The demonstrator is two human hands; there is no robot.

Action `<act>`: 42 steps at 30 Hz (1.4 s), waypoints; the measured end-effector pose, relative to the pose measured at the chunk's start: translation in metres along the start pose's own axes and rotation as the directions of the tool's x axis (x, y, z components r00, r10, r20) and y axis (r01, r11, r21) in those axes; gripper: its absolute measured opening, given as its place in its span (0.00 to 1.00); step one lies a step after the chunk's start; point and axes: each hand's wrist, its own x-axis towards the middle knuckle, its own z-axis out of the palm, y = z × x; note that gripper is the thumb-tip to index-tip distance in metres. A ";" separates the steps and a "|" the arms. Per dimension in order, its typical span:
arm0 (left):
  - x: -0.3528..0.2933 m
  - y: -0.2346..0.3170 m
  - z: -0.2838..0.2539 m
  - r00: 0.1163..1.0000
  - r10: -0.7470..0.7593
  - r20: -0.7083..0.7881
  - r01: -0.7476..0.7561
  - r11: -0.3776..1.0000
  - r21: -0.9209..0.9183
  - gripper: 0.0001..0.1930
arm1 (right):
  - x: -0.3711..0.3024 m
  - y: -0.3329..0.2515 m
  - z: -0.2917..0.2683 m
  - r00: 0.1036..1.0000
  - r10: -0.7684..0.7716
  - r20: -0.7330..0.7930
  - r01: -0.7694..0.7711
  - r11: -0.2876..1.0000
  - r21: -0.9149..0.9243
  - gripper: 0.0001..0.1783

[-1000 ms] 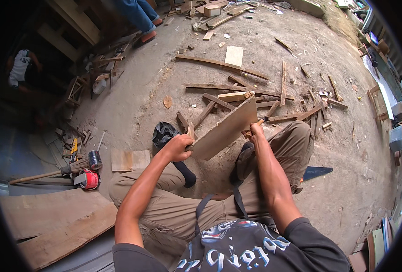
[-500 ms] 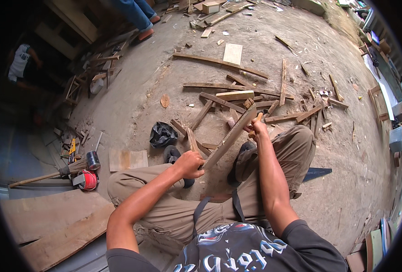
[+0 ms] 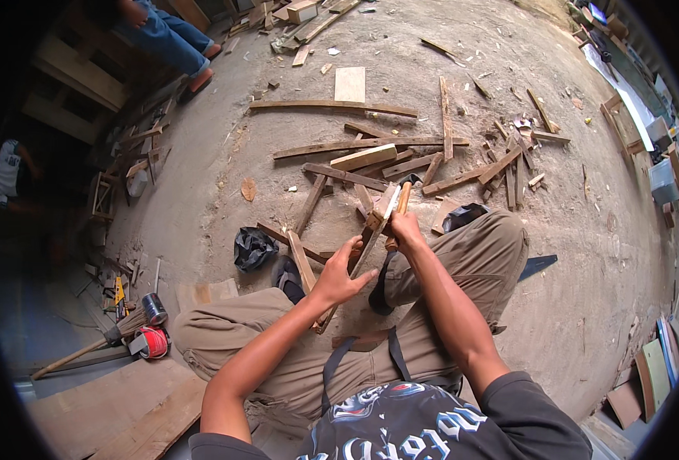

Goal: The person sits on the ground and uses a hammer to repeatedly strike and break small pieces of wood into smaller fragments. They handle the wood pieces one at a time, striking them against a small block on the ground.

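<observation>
Dusty grey-brown ground (image 3: 562,330) filled most of the frame, strewn with wooden strips (image 3: 424,141) at upper centre. Upper left, a person in jeans (image 3: 172,38) stood near shadow; lower left lay a broom (image 3: 129,326). At centre, the right hand (image 3: 405,230) clamped a hammer (image 3: 404,198); the left hand (image 3: 342,280), fingers spread, met a tilted board (image 3: 369,236).

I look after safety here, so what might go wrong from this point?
The left hand is spread open at the board, so the board might tip or slip. The right hand grips what looks like a hammer close by; a stray swing might catch the left hand. A blue saw blade lies near the right knee and could nick it during a shift.
</observation>
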 end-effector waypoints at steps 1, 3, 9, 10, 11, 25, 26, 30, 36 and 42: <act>0.001 0.010 -0.001 1.000 -0.020 0.009 0.020 1.000 0.000 0.35 | -0.015 -0.001 0.003 0.999 -0.021 0.028 0.021 1.000 0.009 0.14; -0.001 0.027 -0.002 0.998 -0.060 0.023 0.059 0.998 0.005 0.33 | -0.028 0.009 0.004 0.994 -0.102 0.027 0.103 0.994 -0.025 0.15; -0.036 0.028 -0.008 0.988 0.007 -0.153 0.003 0.998 0.066 0.13 | -0.060 0.005 0.018 0.981 -0.177 0.073 0.179 0.984 -0.011 0.10; -0.044 0.028 -0.013 0.987 -0.037 -0.156 0.051 0.995 0.088 0.12 | -0.062 0.002 0.015 0.989 -0.098 0.108 0.071 0.970 0.234 0.08; -0.050 0.028 -0.021 0.983 -0.082 -0.164 0.101 0.989 0.110 0.11 | -0.067 -0.013 0.015 0.995 -0.015 0.097 -0.004 0.980 0.197 0.07; -0.104 -0.018 -0.170 0.751 -0.205 -0.627 0.053 0.966 -0.252 0.10 | -0.009 -0.040 0.037 0.996 0.042 0.074 -0.050 0.993 0.109 0.21; -0.110 -0.022 -0.174 0.752 -0.205 -0.627 0.048 0.965 -0.258 0.11 | -0.009 -0.047 0.047 0.998 0.043 0.050 -0.049 0.991 0.122 0.28; -0.132 -0.040 -0.175 0.690 -0.216 -0.691 0.011 0.958 -0.288 0.14 | 0.009 -0.063 0.087 0.995 0.100 -0.018 -0.099 0.993 0.067 0.37; -0.148 -0.061 -0.179 0.469 -0.202 -0.860 -0.103 0.954 -0.280 0.17 | 0.066 -0.029 0.077 0.989 -0.034 -0.143 -0.028 0.911 -0.410 0.43; -0.162 -0.073 -0.216 0.399 -0.180 -0.899 -0.095 0.967 -0.236 0.17 | 0.057 -0.019 0.076 0.992 0.091 -0.082 -0.095 0.995 -0.041 0.31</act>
